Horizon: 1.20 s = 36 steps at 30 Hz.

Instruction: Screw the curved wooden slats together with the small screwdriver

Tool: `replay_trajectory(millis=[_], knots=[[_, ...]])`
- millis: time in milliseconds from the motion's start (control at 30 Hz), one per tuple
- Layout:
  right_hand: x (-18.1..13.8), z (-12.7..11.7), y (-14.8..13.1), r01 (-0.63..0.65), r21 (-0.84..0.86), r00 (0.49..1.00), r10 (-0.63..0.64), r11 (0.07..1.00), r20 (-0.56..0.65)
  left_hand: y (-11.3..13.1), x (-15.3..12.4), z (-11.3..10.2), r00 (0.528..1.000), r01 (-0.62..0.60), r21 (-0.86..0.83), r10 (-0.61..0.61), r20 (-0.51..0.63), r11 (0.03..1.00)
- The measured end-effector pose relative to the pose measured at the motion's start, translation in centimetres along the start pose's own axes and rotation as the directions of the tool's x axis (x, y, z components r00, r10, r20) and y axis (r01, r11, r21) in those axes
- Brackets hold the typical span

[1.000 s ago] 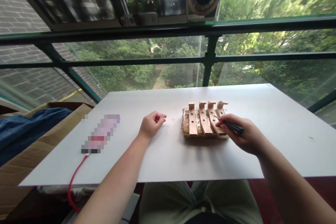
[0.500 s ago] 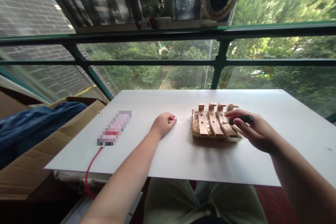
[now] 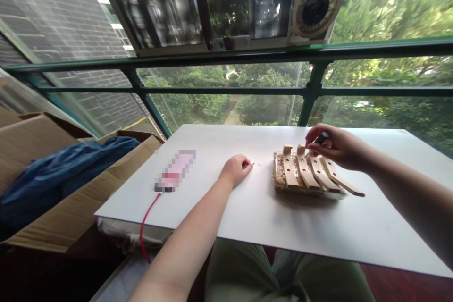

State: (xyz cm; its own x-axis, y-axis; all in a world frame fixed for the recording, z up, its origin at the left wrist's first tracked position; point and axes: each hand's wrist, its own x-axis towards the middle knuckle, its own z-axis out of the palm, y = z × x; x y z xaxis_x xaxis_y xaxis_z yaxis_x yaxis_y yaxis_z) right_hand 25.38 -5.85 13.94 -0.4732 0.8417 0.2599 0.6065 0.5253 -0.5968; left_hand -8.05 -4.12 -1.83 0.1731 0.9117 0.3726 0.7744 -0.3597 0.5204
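Note:
A small wooden assembly [image 3: 304, 175] of several curved slats fixed on a flat base lies on the white table [image 3: 247, 212]. My right hand [image 3: 332, 145] hovers over its far end, closed around a black-handled tool [image 3: 321, 138] that points down at the slats. My left hand [image 3: 236, 169] rests on the table left of the assembly, fingers pinched on something small that I cannot make out. A few tiny bits [image 3: 258, 164] lie on the table between that hand and the assembly.
A blurred pinkish device [image 3: 175, 175] with a red cable [image 3: 146, 219] lies at the table's left. A cardboard box [image 3: 71, 207] holding blue cloth [image 3: 60, 170] stands left of the table. A glass railing and a small fan [image 3: 314, 7] are behind.
My right hand has lifted with the tool from the slats' near end to their far end. The view has swung left. The left hand has stayed put.

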Motion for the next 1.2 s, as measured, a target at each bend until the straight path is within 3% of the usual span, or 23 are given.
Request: replay_trajectory(millis=[100, 167, 633, 1200], knots=[[1.5, 0.2, -0.2, -0.011, 0.156, 0.997, 0.0, 0.988, 0.073, 0.0, 0.1, 0.0, 1.0, 0.003, -0.004, -0.003, 0.011, 1.0], [2.3, 0.4, -0.4, -0.041, 0.172, 0.992, 0.019, 0.984, 0.126, 0.0, 0.2, 0.0, 1.0, 0.005, -0.008, -0.005, 0.019, 1.0], [4.5, 2.3, -0.3, -0.074, 0.028, 0.976, 0.067, 0.997, 0.209, 0.3, 0.2, -0.5, 0.998, -0.018, -0.045, 0.02, 0.059, 0.999], [4.5, 1.9, -2.6, 0.108, -0.263, 0.957, -0.029, 0.959, 0.287, 0.0, 0.3, -0.5, 0.998, -0.004, -0.058, 0.008, 0.067, 0.998]])
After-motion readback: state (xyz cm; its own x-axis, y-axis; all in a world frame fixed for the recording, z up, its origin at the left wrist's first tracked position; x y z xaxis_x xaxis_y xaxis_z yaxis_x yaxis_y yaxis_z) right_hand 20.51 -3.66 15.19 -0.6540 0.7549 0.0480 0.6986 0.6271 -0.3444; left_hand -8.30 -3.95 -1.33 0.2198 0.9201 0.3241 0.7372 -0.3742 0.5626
